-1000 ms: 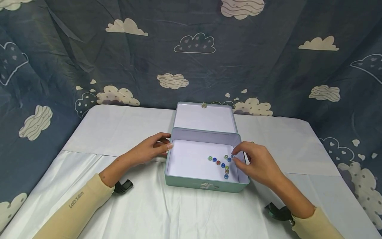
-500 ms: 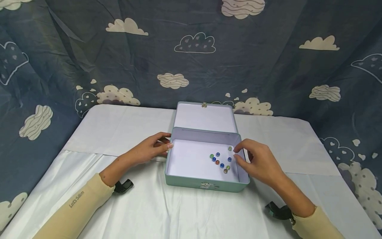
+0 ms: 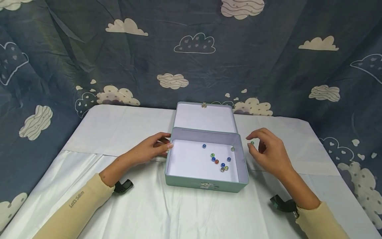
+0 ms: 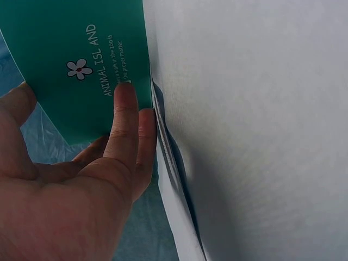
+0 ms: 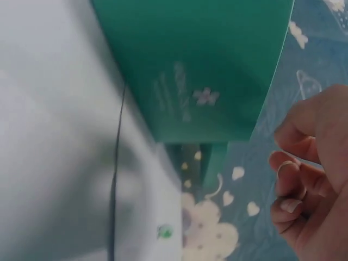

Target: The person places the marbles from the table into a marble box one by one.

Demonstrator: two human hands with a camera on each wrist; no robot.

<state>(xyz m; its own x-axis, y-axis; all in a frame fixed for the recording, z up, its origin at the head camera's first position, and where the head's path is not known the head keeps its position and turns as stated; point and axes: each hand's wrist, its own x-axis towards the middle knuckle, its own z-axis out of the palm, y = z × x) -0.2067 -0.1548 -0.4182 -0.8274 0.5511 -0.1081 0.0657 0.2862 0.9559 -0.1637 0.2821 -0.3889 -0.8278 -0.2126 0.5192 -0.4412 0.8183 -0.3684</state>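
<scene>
An opened green tin box (image 3: 185, 181) with a white inside stands on the white cloth. Several glass marbles, among them a red-brown marble (image 3: 217, 162) and a blue marble (image 3: 204, 146), lie on its floor. My left hand (image 3: 150, 147) rests against the box's left side, thumb at the rim; in the left wrist view its straight fingers (image 4: 122, 125) touch the printed green wall. Just right of the box, above the cloth, is my right hand (image 3: 270, 152). Its thumb and index finger pinch a marble, mostly hidden at the fingertips. Beyond them a green marble (image 5: 165, 232) lies on the cloth.
The hinged lid (image 3: 204, 117) lies back behind the box, its small metal clasp (image 3: 204, 105) at the far edge. White cloth (image 3: 143, 212) covers the table. A dark blue curtain (image 3: 197, 66) with cloud prints hangs around the back and sides.
My right hand has moved from inside the box's right side out over the rim. Marbles have shifted; a blue one rolled towards the back left. My left hand has stayed put.
</scene>
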